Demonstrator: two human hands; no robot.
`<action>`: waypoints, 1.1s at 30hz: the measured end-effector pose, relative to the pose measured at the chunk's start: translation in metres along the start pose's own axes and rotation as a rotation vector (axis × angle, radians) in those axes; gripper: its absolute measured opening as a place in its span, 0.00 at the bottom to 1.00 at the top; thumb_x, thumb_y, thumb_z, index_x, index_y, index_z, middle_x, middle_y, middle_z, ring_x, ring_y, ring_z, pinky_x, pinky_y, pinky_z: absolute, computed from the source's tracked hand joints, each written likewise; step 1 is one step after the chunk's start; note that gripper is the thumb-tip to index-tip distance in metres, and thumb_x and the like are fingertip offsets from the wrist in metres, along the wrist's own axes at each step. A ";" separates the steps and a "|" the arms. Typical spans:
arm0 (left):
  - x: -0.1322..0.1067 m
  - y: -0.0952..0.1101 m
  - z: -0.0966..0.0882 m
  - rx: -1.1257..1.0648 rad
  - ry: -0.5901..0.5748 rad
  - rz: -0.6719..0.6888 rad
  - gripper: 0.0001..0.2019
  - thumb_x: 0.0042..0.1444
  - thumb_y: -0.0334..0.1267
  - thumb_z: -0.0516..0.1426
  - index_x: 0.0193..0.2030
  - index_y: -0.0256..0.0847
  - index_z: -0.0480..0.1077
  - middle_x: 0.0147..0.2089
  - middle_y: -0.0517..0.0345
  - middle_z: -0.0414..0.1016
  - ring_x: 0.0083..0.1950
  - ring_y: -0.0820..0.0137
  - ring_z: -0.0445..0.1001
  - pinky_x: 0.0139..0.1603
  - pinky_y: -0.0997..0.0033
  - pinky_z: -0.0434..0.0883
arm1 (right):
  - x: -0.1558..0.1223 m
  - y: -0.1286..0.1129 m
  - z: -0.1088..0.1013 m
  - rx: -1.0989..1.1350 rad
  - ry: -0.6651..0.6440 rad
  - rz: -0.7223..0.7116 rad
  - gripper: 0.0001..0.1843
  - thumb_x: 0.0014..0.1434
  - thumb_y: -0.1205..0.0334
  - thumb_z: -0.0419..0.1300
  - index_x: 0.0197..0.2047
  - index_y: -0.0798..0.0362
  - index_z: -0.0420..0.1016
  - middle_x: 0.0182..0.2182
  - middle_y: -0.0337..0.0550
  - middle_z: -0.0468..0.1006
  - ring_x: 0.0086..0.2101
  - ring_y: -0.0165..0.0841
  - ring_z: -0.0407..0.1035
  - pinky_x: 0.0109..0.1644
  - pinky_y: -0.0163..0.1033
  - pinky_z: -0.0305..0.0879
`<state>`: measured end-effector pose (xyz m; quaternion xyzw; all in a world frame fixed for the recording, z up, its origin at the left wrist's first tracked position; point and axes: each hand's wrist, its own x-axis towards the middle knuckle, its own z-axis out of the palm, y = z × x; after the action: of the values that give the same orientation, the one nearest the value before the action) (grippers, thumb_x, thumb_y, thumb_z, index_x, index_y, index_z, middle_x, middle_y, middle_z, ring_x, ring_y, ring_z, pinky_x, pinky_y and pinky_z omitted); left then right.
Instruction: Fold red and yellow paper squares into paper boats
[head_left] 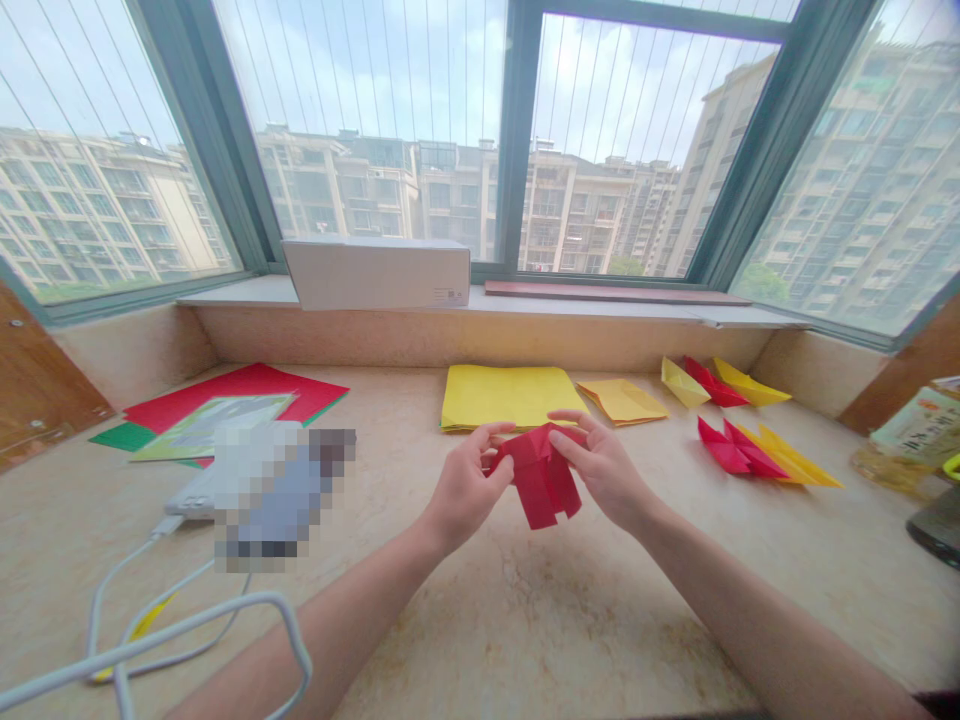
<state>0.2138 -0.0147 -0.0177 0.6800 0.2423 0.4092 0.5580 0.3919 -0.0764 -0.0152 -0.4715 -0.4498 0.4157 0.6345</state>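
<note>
Between my two hands, a partly folded sheet of red paper point(546, 488) is held up above the stone counter. Its lower part hangs down in flaps with a small notch at the bottom edge. My left hand point(474, 482) pinches the upper left corner between thumb and fingers. On the other side, my right hand point(600, 465) grips the upper right part, its thumb pressed on the front. Just behind my hands lies a stack of yellow paper point(517, 393). A folded orange-yellow paper point(624, 400) sits beside that stack.
Folded paper boats in red point(739, 447) and yellow point(748, 382) stand at the right. Red sheets point(247, 385), a blurred-out object point(281, 500) and white cables point(105, 590) lie left. A bottle point(904, 435) stands far right. On the sill rests a white box point(375, 275).
</note>
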 end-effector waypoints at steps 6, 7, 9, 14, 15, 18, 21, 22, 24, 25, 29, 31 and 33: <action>-0.002 0.005 -0.001 0.025 -0.054 -0.077 0.13 0.57 0.43 0.59 0.40 0.34 0.73 0.33 0.51 0.79 0.32 0.69 0.76 0.31 0.73 0.72 | -0.004 -0.006 0.004 -0.055 -0.024 0.027 0.25 0.53 0.53 0.69 0.52 0.49 0.69 0.36 0.42 0.82 0.30 0.34 0.76 0.30 0.36 0.72; -0.003 0.005 -0.001 0.025 -0.074 -0.097 0.14 0.57 0.45 0.59 0.39 0.33 0.73 0.33 0.50 0.79 0.32 0.68 0.76 0.31 0.73 0.72 | -0.005 -0.006 0.004 -0.063 -0.033 0.020 0.25 0.53 0.53 0.69 0.52 0.49 0.69 0.36 0.42 0.83 0.30 0.35 0.76 0.30 0.37 0.72; -0.003 0.005 0.000 0.049 -0.128 -0.129 0.16 0.57 0.47 0.59 0.38 0.33 0.74 0.33 0.50 0.79 0.31 0.68 0.76 0.31 0.71 0.72 | -0.005 -0.004 0.004 -0.075 -0.053 0.013 0.25 0.53 0.54 0.69 0.53 0.49 0.69 0.36 0.42 0.83 0.31 0.35 0.77 0.31 0.37 0.73; -0.003 0.007 0.000 0.145 -0.170 -0.124 0.14 0.57 0.45 0.60 0.37 0.33 0.75 0.27 0.55 0.76 0.26 0.72 0.72 0.28 0.74 0.68 | -0.004 -0.001 0.003 -0.053 -0.061 0.047 0.24 0.54 0.54 0.68 0.52 0.50 0.70 0.35 0.44 0.84 0.29 0.35 0.77 0.32 0.38 0.73; -0.003 0.008 0.000 0.156 -0.165 -0.116 0.13 0.57 0.44 0.60 0.36 0.33 0.75 0.26 0.56 0.75 0.25 0.72 0.72 0.28 0.75 0.68 | -0.004 -0.001 0.003 -0.049 -0.053 0.052 0.24 0.53 0.53 0.68 0.51 0.51 0.71 0.35 0.44 0.84 0.29 0.35 0.77 0.32 0.38 0.73; -0.004 0.011 -0.001 0.185 -0.148 -0.107 0.12 0.57 0.43 0.60 0.36 0.33 0.74 0.26 0.56 0.75 0.25 0.72 0.72 0.27 0.75 0.67 | -0.002 0.000 0.002 -0.095 -0.026 0.047 0.21 0.53 0.52 0.68 0.47 0.52 0.74 0.34 0.44 0.84 0.29 0.35 0.77 0.31 0.38 0.72; -0.005 0.012 0.000 0.209 -0.165 -0.115 0.13 0.57 0.44 0.60 0.35 0.34 0.74 0.26 0.56 0.75 0.25 0.71 0.72 0.26 0.75 0.67 | -0.002 0.001 0.003 -0.170 -0.005 0.014 0.18 0.53 0.51 0.68 0.43 0.53 0.77 0.34 0.45 0.83 0.29 0.36 0.77 0.30 0.38 0.72; -0.005 0.011 0.000 0.212 -0.176 -0.116 0.13 0.57 0.45 0.60 0.35 0.34 0.74 0.25 0.56 0.75 0.25 0.71 0.72 0.26 0.75 0.66 | -0.003 0.001 0.004 -0.182 -0.003 0.002 0.17 0.53 0.51 0.68 0.41 0.53 0.77 0.34 0.45 0.83 0.29 0.36 0.77 0.30 0.38 0.72; -0.006 0.010 0.001 0.202 -0.206 -0.122 0.14 0.58 0.46 0.59 0.34 0.34 0.75 0.25 0.56 0.74 0.24 0.71 0.72 0.26 0.75 0.66 | -0.005 0.001 0.006 -0.183 -0.007 -0.014 0.15 0.52 0.52 0.69 0.40 0.52 0.77 0.33 0.44 0.83 0.30 0.36 0.77 0.32 0.38 0.72; -0.006 0.008 0.001 0.192 -0.219 -0.126 0.14 0.58 0.45 0.59 0.35 0.33 0.75 0.25 0.56 0.75 0.25 0.71 0.72 0.26 0.75 0.66 | -0.006 0.001 0.008 -0.177 -0.014 -0.017 0.15 0.52 0.52 0.69 0.39 0.52 0.77 0.33 0.43 0.83 0.31 0.35 0.77 0.32 0.37 0.72; -0.005 0.002 0.001 0.135 -0.241 -0.136 0.11 0.57 0.42 0.59 0.37 0.34 0.75 0.27 0.56 0.75 0.25 0.72 0.71 0.26 0.74 0.66 | -0.008 0.001 0.011 -0.152 -0.050 -0.021 0.13 0.53 0.52 0.68 0.38 0.52 0.77 0.33 0.43 0.83 0.31 0.35 0.76 0.33 0.37 0.71; -0.004 -0.001 -0.001 0.111 -0.251 -0.131 0.10 0.57 0.40 0.60 0.36 0.34 0.74 0.27 0.56 0.74 0.25 0.73 0.70 0.26 0.75 0.65 | -0.007 0.002 0.009 -0.168 -0.061 -0.035 0.13 0.56 0.51 0.66 0.38 0.52 0.78 0.32 0.42 0.83 0.31 0.34 0.75 0.33 0.37 0.70; -0.003 -0.002 -0.002 0.096 -0.259 -0.131 0.09 0.56 0.39 0.60 0.36 0.34 0.74 0.27 0.57 0.74 0.25 0.73 0.69 0.26 0.75 0.65 | -0.005 0.003 0.006 -0.195 -0.059 -0.060 0.14 0.58 0.50 0.64 0.37 0.53 0.79 0.31 0.43 0.83 0.31 0.33 0.74 0.34 0.37 0.70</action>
<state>0.2106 -0.0147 -0.0207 0.7358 0.2315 0.2685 0.5770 0.3848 -0.0789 -0.0176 -0.5048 -0.5207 0.3643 0.5842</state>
